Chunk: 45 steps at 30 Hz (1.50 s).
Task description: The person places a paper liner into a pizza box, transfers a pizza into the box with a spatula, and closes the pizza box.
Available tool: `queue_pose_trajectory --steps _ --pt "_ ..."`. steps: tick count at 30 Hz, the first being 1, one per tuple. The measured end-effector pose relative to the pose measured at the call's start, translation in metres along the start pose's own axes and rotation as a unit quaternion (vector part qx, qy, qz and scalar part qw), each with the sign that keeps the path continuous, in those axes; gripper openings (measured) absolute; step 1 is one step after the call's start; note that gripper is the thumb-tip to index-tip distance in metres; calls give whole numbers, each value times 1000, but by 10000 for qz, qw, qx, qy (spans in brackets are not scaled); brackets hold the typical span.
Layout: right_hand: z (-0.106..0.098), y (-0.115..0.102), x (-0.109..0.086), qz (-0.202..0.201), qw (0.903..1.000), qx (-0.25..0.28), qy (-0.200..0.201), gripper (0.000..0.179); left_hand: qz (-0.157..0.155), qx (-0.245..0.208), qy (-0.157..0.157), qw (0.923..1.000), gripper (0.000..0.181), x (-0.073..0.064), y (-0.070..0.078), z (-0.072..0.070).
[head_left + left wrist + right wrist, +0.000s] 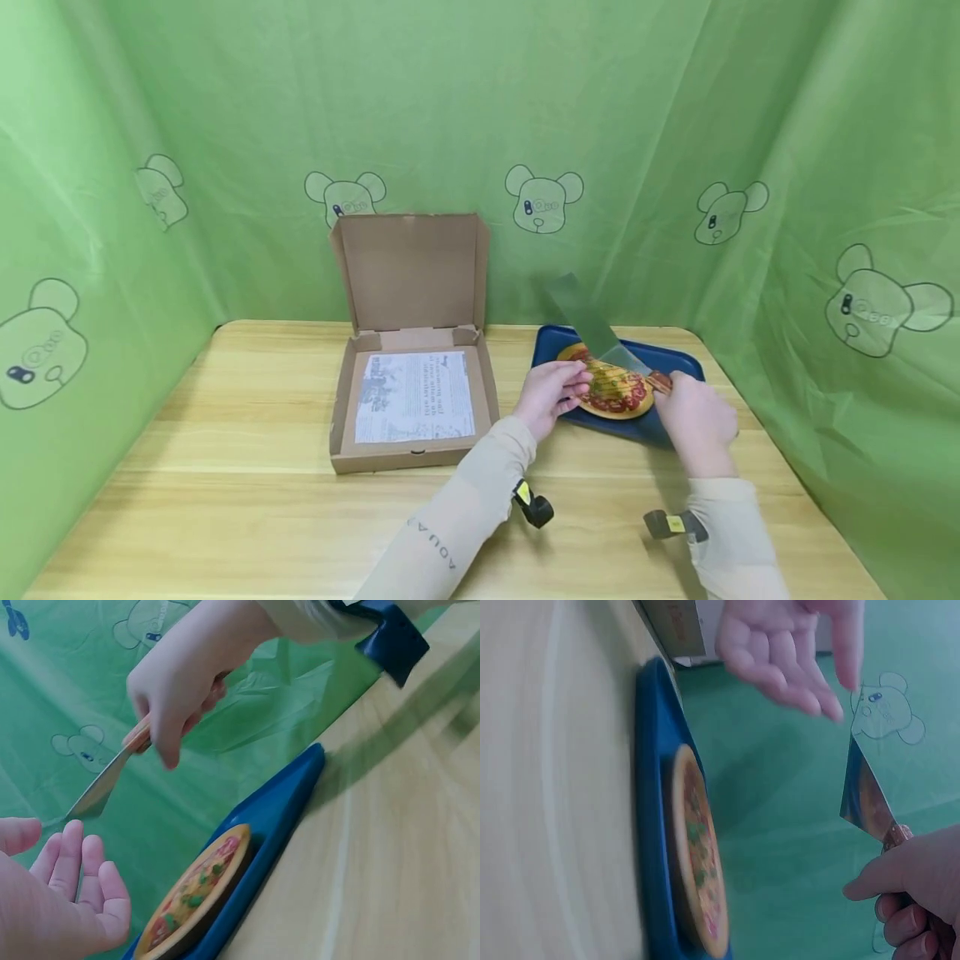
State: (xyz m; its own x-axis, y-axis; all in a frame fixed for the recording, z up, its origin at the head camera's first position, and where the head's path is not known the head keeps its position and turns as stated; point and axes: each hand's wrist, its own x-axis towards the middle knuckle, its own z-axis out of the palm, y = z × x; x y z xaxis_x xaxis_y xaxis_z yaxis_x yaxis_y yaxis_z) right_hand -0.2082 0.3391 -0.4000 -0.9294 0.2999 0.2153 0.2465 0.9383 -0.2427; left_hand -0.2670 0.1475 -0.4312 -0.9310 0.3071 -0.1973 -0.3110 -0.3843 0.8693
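My right hand (pixel 697 421) grips the brown handle of a knife (pixel 592 325) with a broad, shiny blade, held up over the tray. The blade points away and to the left, reflecting the green cloth. My left hand (pixel 546 396) is held near the blade, palm turned up and fingers loosely bent, with nothing in it. Below both hands a round pizza (pixel 699 851) with red, yellow and green toppings lies on a blue tray (pixel 682 364). In the head view the left fingers overlap the pizza's left edge.
An opened cardboard pizza box (pixel 416 458) stands to the left, its lid (pixel 414 271) raised at the back. Printed paper (pixel 416 396) lines its bottom. Green cloth (pixel 442 100) with bear-head drawings encloses the wooden table (pixel 225 500) at the back and sides.
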Motion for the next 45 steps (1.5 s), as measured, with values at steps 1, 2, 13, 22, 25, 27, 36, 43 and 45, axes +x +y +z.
queue_pose_trajectory --steps 1,2,13,22,25,27,36,43,45 --pt "-2 3 1 -5 10000 -11 30 25 41 42 53 10000 16 1 1 -2" --pt "-4 7 1 -14 10000 -28 67 25 85 108 122 9998 16 1 3 -5" --pt "-27 48 5 63 9998 -186 63 27 305 491 1235 9907 17 3 5 -22" --pt "-45 78 17 -185 9985 -423 278 27 1081 358 2428 9634 20 10 -22 -17" --pt "-50 87 22 -362 9975 -499 346 24 1154 460 2767 9529 27 13 -31 -17" --pt "-52 92 26 -528 9960 -541 466 24 1176 506 2910 9481 30 16 -35 -17" --pt "-66 114 44 -866 9919 -864 333 22 918 833 2822 9513 39 20 -46 -22" --pt "-78 126 57 -938 9898 -1044 241 25 1097 1948 2904 9304 43 26 -43 -20" --pt "-82 130 61 -1022 9881 -1125 220 26 1124 2115 2974 9242 43 29 -43 -19"
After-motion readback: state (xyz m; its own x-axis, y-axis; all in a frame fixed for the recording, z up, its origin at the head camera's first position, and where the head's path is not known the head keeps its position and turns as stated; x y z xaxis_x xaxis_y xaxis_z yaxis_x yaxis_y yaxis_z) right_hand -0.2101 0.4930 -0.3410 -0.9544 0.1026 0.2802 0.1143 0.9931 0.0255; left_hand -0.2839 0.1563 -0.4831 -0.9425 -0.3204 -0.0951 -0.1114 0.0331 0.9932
